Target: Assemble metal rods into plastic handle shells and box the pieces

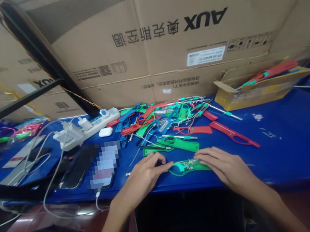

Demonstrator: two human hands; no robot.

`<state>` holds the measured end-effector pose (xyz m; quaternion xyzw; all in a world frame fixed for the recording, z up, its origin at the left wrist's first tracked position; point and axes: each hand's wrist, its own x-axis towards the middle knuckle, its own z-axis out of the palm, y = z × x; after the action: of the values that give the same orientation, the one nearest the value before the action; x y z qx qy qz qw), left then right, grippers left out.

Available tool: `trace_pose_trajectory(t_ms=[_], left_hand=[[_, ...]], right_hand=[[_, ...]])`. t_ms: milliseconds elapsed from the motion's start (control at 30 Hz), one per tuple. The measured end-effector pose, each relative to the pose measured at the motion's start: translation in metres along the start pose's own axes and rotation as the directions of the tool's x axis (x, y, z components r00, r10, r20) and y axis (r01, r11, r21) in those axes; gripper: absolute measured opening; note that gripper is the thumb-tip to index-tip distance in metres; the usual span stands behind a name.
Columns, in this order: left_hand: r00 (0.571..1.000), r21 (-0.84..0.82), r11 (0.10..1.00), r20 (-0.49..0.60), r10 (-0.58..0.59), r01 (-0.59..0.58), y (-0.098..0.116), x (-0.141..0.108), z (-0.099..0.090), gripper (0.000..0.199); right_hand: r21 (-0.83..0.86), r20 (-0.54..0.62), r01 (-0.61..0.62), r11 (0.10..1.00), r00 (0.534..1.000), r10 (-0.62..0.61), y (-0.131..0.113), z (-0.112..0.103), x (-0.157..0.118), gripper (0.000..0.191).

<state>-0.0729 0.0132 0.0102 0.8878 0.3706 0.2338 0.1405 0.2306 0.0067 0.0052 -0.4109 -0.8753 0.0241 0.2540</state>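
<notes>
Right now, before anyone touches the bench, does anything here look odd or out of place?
Yes: the AUX carton behind the blue bench has its printed lettering upside down, so it seems to be standing inverted.

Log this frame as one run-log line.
left hand: beside green plastic piece | right hand: on it | behind: colored plastic pile

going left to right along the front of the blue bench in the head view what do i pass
dark phone → phone with pixelated screen → left hand → green plastic piece with wires → right hand
</notes>
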Motion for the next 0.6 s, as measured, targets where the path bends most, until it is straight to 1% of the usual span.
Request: trace_pose_trajectory(t_ms=[133, 267, 467, 533, 600], left_hand=[[1.0, -0.006, 1.0, 0.001, 0.0, 0.0, -0.0026, -0.0004, 0.0031, 0.032], [1.0, -0.012, 1.0, 0.019, 0.02, -0.019, -0.0017, -0.0004, 0.0013, 0.035], [0.999, -0.013, 1.0, 0.039, 0.029, -0.028, -0.0014, -0.0006, -0.0007, 0.037], [0.999, -0.004, 0.999, 0.033, 0.033, -0.033, -0.0014, -0.0006, -0.0001, 0.038], [0.999, -0.005, 0.999, 0.016, 0.038, -0.038, -0.0004, -0.0002, -0.0002, 0.037]], right_hand=[[0.004, 0.044, 0.023, 1.0, 0.999, -0.023, 0.0011, -0.0038, 0.0024, 0.031], [0.015, 0.06, 0.029, 0.999, 0.998, -0.03, 0.0001, -0.0046, 0.0012, 0.033], [0.088, 0.109, -0.016, 0.996, 0.994, 0.006, 0.0006, -0.0064, -0.0022, 0.031], [0.074, 0.121, -0.022, 0.997, 0.993, 0.013, 0.0003, -0.0077, -0.0026, 0.031], [0.038, 0.102, -0.022, 0.999, 0.995, 0.018, -0.0019, -0.0086, -0.0014, 0.033]])
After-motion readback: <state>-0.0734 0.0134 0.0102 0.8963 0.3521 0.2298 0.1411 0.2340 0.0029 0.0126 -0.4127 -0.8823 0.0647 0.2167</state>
